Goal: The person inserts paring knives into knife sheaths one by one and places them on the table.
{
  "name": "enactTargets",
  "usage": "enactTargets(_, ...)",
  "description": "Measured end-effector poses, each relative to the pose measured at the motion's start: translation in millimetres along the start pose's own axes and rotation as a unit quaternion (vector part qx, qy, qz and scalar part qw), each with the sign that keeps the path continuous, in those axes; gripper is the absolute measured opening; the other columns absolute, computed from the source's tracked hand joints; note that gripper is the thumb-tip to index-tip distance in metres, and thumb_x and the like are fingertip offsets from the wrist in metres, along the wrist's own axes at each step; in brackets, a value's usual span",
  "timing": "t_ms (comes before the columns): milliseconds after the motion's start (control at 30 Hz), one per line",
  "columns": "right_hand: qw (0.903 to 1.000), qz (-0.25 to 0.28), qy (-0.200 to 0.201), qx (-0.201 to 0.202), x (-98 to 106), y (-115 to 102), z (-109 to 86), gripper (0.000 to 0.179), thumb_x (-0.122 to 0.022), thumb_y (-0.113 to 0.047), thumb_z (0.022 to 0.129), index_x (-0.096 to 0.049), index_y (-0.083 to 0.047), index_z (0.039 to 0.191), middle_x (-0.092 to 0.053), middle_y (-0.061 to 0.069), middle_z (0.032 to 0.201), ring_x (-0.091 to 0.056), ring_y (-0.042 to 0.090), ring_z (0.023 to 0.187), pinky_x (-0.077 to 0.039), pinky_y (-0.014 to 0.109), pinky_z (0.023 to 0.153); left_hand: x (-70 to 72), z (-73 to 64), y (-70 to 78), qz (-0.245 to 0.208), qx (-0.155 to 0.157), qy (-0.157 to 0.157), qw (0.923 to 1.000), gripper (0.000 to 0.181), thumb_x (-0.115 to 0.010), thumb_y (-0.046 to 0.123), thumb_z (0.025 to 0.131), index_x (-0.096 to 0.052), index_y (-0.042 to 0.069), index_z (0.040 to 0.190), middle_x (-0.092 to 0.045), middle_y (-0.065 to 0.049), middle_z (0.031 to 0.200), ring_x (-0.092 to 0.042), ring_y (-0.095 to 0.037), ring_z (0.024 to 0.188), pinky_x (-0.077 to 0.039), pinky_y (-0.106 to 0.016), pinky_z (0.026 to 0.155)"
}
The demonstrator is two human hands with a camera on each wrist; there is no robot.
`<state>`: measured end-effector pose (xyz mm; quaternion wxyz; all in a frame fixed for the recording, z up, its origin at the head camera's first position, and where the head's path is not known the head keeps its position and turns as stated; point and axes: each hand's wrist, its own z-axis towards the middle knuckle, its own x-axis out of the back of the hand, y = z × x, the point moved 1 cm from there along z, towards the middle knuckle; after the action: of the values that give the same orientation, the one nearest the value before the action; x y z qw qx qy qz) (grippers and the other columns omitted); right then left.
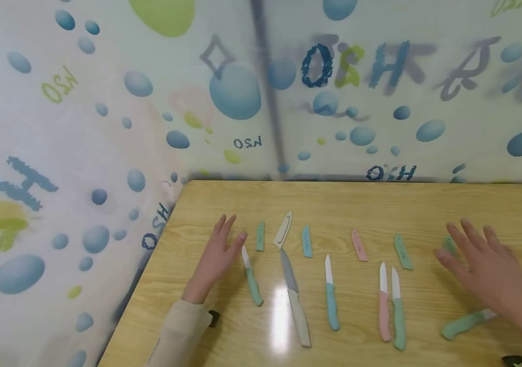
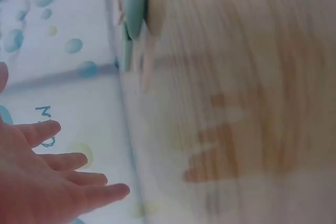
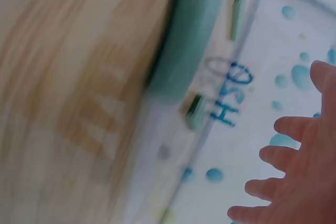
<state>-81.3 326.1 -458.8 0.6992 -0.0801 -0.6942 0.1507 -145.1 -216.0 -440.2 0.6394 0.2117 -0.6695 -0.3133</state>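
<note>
Left grip [image 1: 217,257] is hovering with fingers spread, holding nothing, its thumb sitting just beside the tip of the leftmost knife [image 1: 253,286]. Right grip [image 1: 488,270] is likewise spreading its fingers and holding nothing; in the head view it is obscuring most of the blade of the rightmost knife [image 1: 463,326] and part of the rightmost sheath [image 1: 449,244]. Between the hands, a white knife [image 1: 298,316], blue knife [image 1: 332,306], pink knife [image 1: 384,318] and green knife [image 1: 399,323] are lying on the tabletop [image 1: 242,199], the last two side by side. Farther back, a white sheath [image 1: 282,230], blue sheath [image 1: 307,241] and pink sheath [image 1: 359,245] are lying between two green sheaths [image 1: 403,252]. Behind, a printed backdrop [image 1: 288,117] is hanging.
</note>
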Motion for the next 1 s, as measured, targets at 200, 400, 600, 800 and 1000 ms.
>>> enactTargets(200,0.9986,0.025,0.019,0.042,-2,-30,0.4,0.077,-0.054,-0.047,0.107,-0.028,0.002,0.160,-0.010,0.033,0.166,0.002,0.063,0.148,-0.011,0.085,0.107,-1.5,-2.8,1.6,-0.092,0.007,0.014,0.9956,0.063,-0.046,0.047,0.110,-0.035,0.010,0.160,-0.023,-0.021,0.168,-0.022,-0.044,0.153,-0.030,-0.067,0.118)
enactTargets(400,0.9945,0.052,0.026,0.087,0,-65,0.8,0.075,-0.063,-0.045,0.103,-0.038,0.000,0.157,-0.016,0.028,0.168,-0.001,0.055,0.152,-0.008,0.080,0.115,-1.3,-5.8,0.7,-0.172,0.036,0.024,0.9841,0.062,-0.046,0.047,0.110,-0.036,0.011,0.160,-0.030,-0.019,0.166,-0.026,-0.042,0.153,-0.028,-0.062,0.121)
enactTargets(600,0.9896,0.064,0.035,0.124,-2,-100,3.6,0.072,-0.067,-0.046,0.100,-0.045,-0.003,0.154,-0.025,0.024,0.167,-0.013,0.055,0.151,-0.024,0.083,0.106,0.8,-4.8,-3.7,-0.215,0.047,0.019,0.9754,0.061,-0.049,0.042,0.110,-0.038,0.005,0.157,-0.034,-0.020,0.164,-0.029,-0.044,0.151,-0.028,-0.063,0.121)
enactTargets(800,0.9873,0.062,0.009,0.146,-6,-131,8.1,0.069,-0.063,-0.049,0.102,-0.050,-0.004,0.152,-0.031,0.022,0.165,-0.021,0.054,0.150,-0.031,0.077,0.108,3.6,7.3,-8.0,-0.216,0.070,0.015,0.9738,0.057,-0.052,0.040,0.109,-0.046,0.003,0.152,-0.045,-0.020,0.157,-0.042,-0.042,0.143,-0.038,-0.059,0.117)
enactTargets(1000,0.9842,0.070,-0.011,0.162,-14,-155,9.6,0.067,-0.063,-0.052,0.101,-0.053,-0.007,0.151,-0.035,0.018,0.165,-0.028,0.051,0.149,-0.034,0.077,0.107,0.7,27.2,-1.9,-0.146,0.087,-0.005,0.9855,0.059,-0.055,0.037,0.108,-0.044,0.002,0.153,-0.051,-0.021,0.149,-0.049,-0.040,0.137,-0.045,-0.057,0.110)
